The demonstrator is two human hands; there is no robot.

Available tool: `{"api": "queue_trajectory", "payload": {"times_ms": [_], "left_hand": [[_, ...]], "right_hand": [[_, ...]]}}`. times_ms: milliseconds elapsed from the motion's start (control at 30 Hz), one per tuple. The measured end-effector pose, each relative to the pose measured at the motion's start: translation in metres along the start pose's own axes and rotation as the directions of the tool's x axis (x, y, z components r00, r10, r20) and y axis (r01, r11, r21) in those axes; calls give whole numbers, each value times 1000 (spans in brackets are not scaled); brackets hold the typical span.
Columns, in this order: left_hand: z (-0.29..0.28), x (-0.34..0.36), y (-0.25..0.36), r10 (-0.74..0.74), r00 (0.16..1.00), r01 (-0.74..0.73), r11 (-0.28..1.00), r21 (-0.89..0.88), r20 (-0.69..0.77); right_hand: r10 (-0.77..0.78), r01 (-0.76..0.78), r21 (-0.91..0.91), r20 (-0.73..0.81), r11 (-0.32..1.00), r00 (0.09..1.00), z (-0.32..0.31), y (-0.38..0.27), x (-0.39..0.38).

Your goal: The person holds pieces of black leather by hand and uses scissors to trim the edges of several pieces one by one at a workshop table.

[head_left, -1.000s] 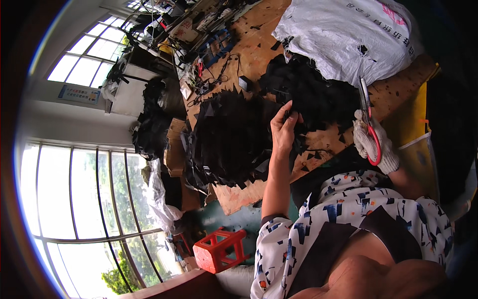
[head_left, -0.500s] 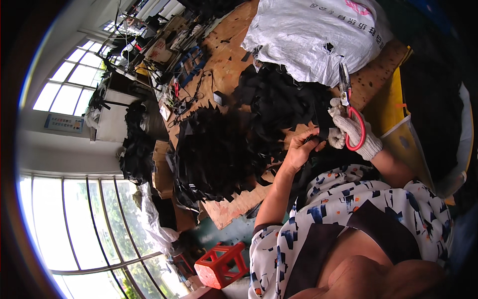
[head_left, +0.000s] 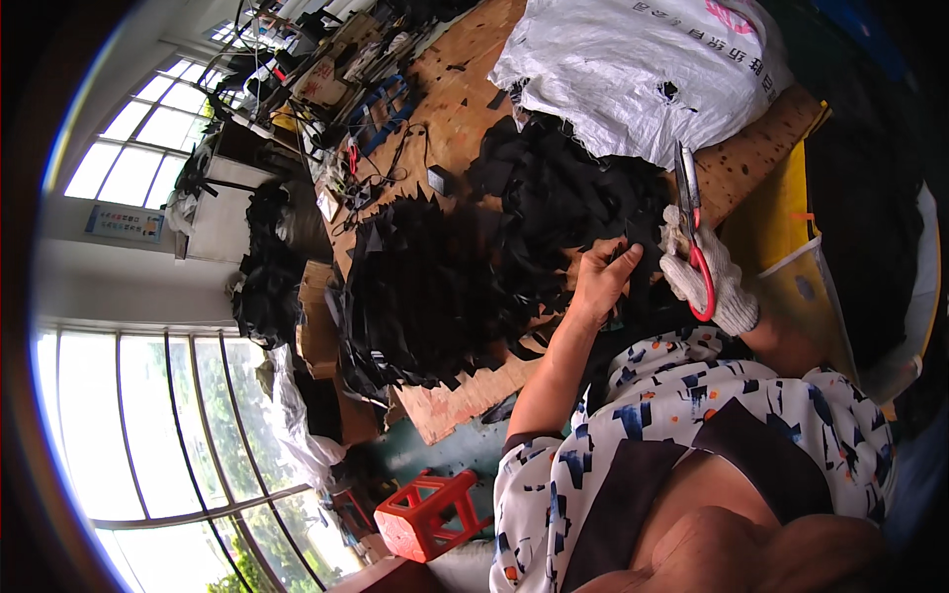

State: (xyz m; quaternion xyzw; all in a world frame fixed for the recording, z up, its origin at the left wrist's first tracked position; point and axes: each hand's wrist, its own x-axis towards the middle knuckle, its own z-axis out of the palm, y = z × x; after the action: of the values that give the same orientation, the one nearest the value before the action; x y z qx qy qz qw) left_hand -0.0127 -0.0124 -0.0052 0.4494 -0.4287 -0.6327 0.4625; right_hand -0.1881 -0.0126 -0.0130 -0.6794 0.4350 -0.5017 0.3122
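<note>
Scissors (head_left: 690, 191) aimed forward in right hand (head_left: 730, 287), left fingers (head_left: 599, 255) pinching fabric (head_left: 647, 240)

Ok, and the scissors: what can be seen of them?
The scissors have long, metal-looking blades and red handles. The gloved right hand holds them by the handles, blades pointing away from the person, tips overlapping the white sack in view. Whether the blades are fully closed is unclear.

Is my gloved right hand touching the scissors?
Touching. The head view shows the scissors held in the gloved right hand, their red handle against the glove.
</note>
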Motion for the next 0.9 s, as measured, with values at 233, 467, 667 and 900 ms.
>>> {"api": "queue_trajectory", "payload": {"times_ms": [233,467,667,900], "left_hand": [[-6,-5,27,-24,998,26,999,44,-51],[-4,-4,20,-26,999,24,999,-46,-40],[-2,-5,15,-50,999,50,999,0,-17],[0,-4,19,1,1000,-1,1000,25,-18]], "right_hand": [[340,-758,636,688,142,641,-21,-7,-8],[483,-895,442,798,-60,361,-12,2,-14],[543,-801,259,620,539,566,-10,6,-18],[173,-260,108,501,960,848,-15,17,-30]]}}
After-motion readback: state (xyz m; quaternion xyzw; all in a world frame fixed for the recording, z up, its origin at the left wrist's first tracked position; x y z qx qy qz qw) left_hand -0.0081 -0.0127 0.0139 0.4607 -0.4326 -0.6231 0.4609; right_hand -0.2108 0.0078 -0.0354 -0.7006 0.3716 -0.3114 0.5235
